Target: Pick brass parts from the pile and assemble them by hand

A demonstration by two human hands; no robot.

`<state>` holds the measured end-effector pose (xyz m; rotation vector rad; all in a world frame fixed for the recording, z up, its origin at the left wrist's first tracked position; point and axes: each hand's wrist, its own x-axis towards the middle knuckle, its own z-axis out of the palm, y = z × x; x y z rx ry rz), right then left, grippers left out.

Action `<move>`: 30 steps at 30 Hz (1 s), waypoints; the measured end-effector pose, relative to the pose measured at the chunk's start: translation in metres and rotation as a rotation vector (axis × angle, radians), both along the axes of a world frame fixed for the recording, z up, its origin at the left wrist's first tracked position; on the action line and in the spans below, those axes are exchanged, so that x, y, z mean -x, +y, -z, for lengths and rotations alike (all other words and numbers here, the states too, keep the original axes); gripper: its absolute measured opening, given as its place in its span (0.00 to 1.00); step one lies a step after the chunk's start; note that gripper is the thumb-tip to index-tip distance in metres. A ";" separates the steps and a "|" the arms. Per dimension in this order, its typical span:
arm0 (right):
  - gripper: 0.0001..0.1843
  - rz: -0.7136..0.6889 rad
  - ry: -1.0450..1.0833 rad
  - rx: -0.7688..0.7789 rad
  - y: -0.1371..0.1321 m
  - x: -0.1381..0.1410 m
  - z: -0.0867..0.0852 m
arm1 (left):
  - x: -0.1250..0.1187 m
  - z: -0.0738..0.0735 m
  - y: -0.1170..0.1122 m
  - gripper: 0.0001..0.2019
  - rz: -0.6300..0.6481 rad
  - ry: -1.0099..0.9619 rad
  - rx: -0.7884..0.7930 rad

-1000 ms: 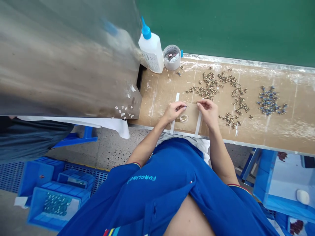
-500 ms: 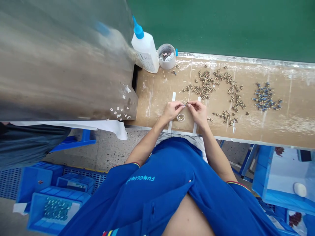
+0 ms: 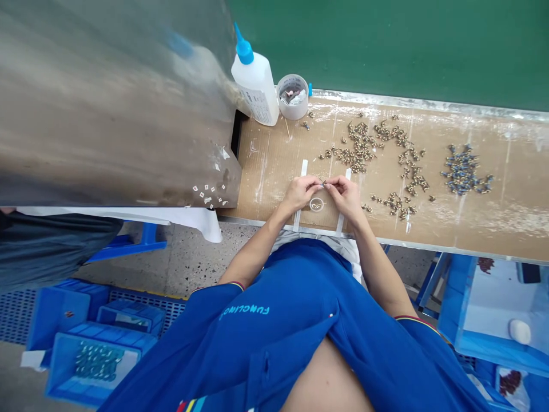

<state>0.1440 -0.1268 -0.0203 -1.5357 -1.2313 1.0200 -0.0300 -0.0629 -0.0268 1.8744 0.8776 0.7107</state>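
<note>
Fingertips of my left hand [image 3: 301,191] and my right hand [image 3: 345,195] meet in a pinch above the cardboard-covered bench [image 3: 274,166]. Between them is a small metal part [image 3: 323,183] with a bit of blue; its exact shape is too small to make out. Just below my fingers, a white ring [image 3: 316,204] with a small piece in it lies on the cardboard. Loose brass-coloured metal parts [image 3: 359,150] are scattered to the right of my hands. Farther right is a heap of similar parts with blue ends [image 3: 462,169].
A white bottle with a blue nozzle [image 3: 257,91] and a small round tub [image 3: 293,96] stand at the back left. A large metal surface [image 3: 115,114] borders the bench on the left. Blue bins [image 3: 100,337] sit on the floor. Another person's dark clothing [image 3: 51,252] shows at far left.
Both hands stay pinched together in almost the same place, with only slight finger movement. The view has shifted very slightly.
</note>
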 end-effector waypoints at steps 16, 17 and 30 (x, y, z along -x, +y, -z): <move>0.07 -0.036 -0.043 -0.051 0.000 0.009 0.002 | 0.002 -0.001 0.001 0.09 -0.010 -0.062 0.173; 0.07 -0.029 -0.041 -0.063 -0.001 0.011 0.002 | 0.002 -0.001 0.001 0.09 -0.009 -0.078 0.184; 0.09 0.007 0.064 -0.072 -0.004 0.006 0.003 | 0.005 -0.005 0.002 0.12 0.000 -0.042 0.193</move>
